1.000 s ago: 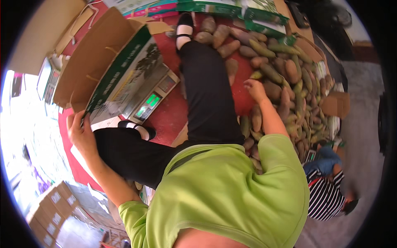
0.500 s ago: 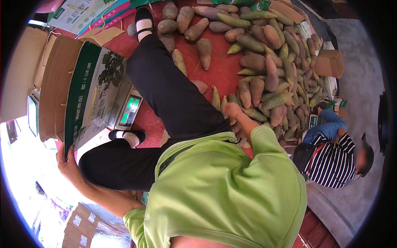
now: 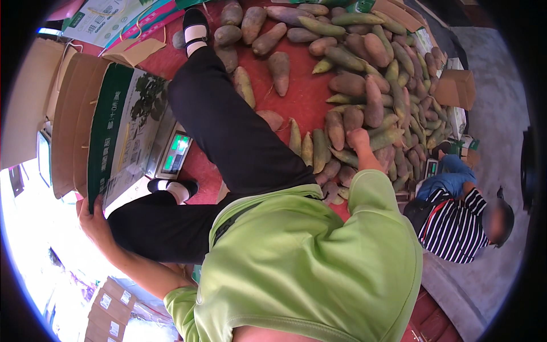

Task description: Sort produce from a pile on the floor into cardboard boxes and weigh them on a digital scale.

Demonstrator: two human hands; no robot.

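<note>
Matt cardboard and plain cloth
The box (image 3: 122, 145) is smooth, printed cardboard; the roots (image 3: 374, 105) look dull and slightly rough; shirt (image 3: 319, 256) and trousers (image 3: 228, 125) are cloth.

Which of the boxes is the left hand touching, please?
The green-and-white box by the scale: the left hand is at its near corner, while neither hand is on the stacked brown boxes.

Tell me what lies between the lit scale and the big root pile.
The person's black-trousered leg, red surface and some loose roots, in the head view.
</note>
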